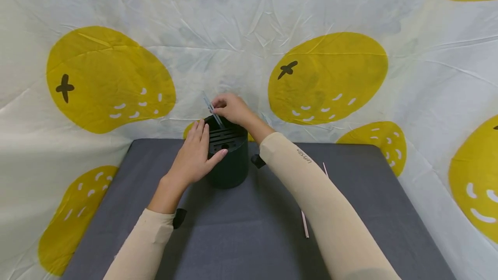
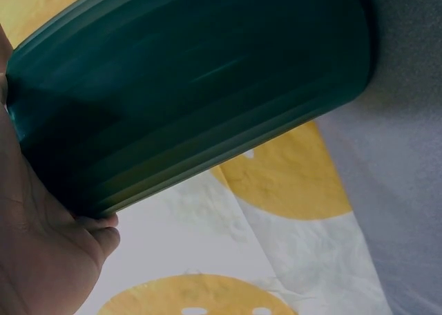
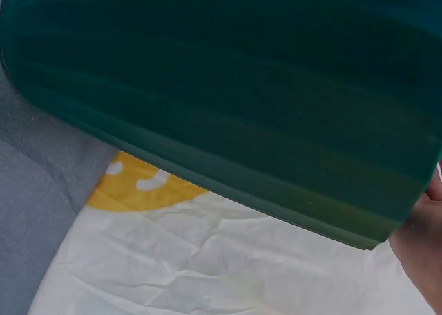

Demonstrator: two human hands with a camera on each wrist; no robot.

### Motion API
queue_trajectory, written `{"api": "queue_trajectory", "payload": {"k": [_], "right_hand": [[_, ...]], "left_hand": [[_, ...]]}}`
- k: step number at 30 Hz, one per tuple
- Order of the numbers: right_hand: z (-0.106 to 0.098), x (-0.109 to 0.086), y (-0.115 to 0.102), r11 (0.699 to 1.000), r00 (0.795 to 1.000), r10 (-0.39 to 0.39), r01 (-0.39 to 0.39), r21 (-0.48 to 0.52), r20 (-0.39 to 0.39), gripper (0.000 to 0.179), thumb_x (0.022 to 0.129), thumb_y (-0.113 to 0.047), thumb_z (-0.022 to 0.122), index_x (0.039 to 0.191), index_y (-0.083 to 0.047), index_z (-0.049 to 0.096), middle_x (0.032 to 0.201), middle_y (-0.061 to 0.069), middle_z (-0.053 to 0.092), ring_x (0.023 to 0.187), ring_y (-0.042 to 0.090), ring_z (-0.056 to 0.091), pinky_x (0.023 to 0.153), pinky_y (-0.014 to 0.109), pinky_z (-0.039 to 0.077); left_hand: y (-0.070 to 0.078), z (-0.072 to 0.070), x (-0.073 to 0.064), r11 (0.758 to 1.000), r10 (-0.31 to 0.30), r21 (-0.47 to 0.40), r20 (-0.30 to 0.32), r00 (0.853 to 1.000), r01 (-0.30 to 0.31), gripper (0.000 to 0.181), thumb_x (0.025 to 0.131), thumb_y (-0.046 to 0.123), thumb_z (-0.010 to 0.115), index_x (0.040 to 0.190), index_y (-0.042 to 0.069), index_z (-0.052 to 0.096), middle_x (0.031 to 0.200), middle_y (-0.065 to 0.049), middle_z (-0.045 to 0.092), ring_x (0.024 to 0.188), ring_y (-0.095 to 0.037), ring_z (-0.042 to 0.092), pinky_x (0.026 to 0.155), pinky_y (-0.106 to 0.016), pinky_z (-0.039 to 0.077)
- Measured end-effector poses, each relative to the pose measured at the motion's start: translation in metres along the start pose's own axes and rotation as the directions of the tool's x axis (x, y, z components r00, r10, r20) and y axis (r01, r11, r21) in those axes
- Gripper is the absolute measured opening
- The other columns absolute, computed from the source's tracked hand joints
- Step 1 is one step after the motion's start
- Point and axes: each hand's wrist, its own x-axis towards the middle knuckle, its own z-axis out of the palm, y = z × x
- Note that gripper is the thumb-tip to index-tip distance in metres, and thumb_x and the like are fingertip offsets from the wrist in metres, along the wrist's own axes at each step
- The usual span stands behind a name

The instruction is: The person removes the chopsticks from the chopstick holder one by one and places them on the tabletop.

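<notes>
A dark green round holder (image 1: 229, 167) with a slotted top stands upright toward the back of the table. My left hand (image 1: 194, 152) rests against its left rim, fingers extended and thumb reaching across the front. In the left wrist view, that hand lies along the holder's upper end. Over the back of the rim, my right hand (image 1: 232, 108) pinches a slim pale blue strip-like thing (image 1: 208, 102) between thumb and fingers. It leans left, its lower end down at the slotted top. Most of my right hand is hidden behind the holder in the right wrist view.
A thin pink stick (image 1: 305, 224) lies on the dark grey table (image 1: 241, 245), partly covered by my right forearm. Behind the table hangs a white cloth (image 1: 233, 20) printed with yellow fruit shapes. Small black wrist devices stick out beneath both sleeves.
</notes>
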Motion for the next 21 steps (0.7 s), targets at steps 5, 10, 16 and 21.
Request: {"api": "queue_trajectory", "payload": {"k": [5, 10, 16, 21], "right_hand": [[0.001, -0.002, 0.001, 0.995, 1.000, 0.014, -0.012, 0.100, -0.024, 0.020, 0.103, -0.014, 0.065, 0.121, -0.008, 0.073, 0.119, 0.010, 0.071, 0.112, 0.023, 0.068, 0.093, 0.033, 0.059], [0.001, -0.004, 0.002, 0.988, 0.998, -0.007, 0.016, 0.154, -0.063, 0.020, 0.102, -0.016, 0.067, 0.118, -0.008, 0.074, 0.118, 0.008, 0.072, 0.110, 0.021, 0.069, 0.091, 0.031, 0.060], [-0.007, -0.010, -0.003, 0.967, 0.992, -0.044, 0.072, 0.245, -0.117, 0.020, 0.103, -0.016, 0.065, 0.117, -0.006, 0.074, 0.122, 0.007, 0.074, 0.109, 0.019, 0.071, 0.093, 0.030, 0.060], [-0.020, -0.018, -0.009, 0.936, 0.984, -0.071, 0.123, 0.331, -0.165, 0.023, 0.103, -0.013, 0.063, 0.121, -0.002, 0.072, 0.122, 0.010, 0.074, 0.113, 0.019, 0.071, 0.096, 0.028, 0.059]], "left_hand": [[0.001, -0.001, 0.001, 1.000, 0.000, 0.002, 0.002, 1.000, 0.000, 0.104, 0.100, 0.075, 0.037, 0.164, -0.004, 0.011, 0.174, -0.019, -0.003, 0.161, -0.039, 0.001, 0.129, -0.057, 0.012], [0.002, -0.001, 0.001, 1.000, -0.004, 0.002, -0.003, 1.000, 0.004, 0.105, 0.100, 0.076, 0.035, 0.164, -0.004, 0.012, 0.174, -0.019, -0.001, 0.161, -0.039, 0.002, 0.129, -0.057, 0.014], [0.001, -0.001, 0.000, 1.000, -0.012, -0.008, 0.003, 1.000, 0.012, 0.106, 0.099, 0.077, 0.035, 0.164, -0.004, 0.012, 0.174, -0.019, -0.002, 0.161, -0.040, 0.002, 0.128, -0.058, 0.014], [0.002, -0.002, 0.000, 1.000, -0.022, -0.008, 0.019, 1.000, 0.022, 0.106, 0.099, 0.078, 0.034, 0.165, -0.002, 0.009, 0.174, -0.017, -0.004, 0.161, -0.038, -0.002, 0.129, -0.057, 0.012]]}}
